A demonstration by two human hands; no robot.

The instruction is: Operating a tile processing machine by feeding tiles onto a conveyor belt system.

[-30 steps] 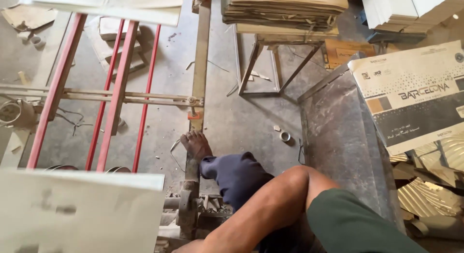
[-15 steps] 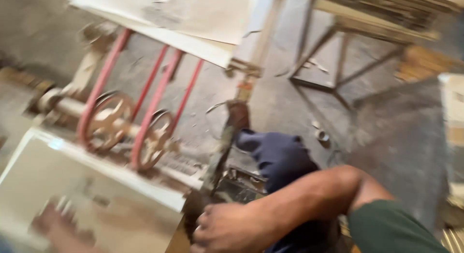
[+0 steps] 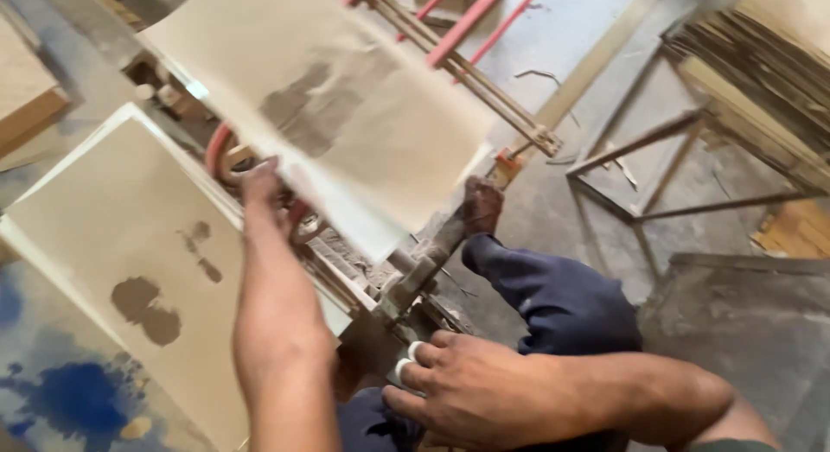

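Tile, beige and stained dark near its middle, hangs tilted above the cutter, well off the bench. To its left a second tile lies flat on the bench, with a blue-splashed sheet below it at the near corner. The left hand reaches up to the raised tile's lower edge; its fingers are hidden behind that edge, so whether they are closed on it cannot be told. It would be wise to keep that edge supported near its middle, since a tilted tile carried by one edge could swing or chip a corner on the red wheel just beneath. Next comes the cutter's bar, running up toward the red rails. The right hand is down low, fingers curled loosely on the cutter's base by a white knob, holding nothing free; kept there, it steadies the frame. A foot presses on the bar. At far right stands a metal stand.
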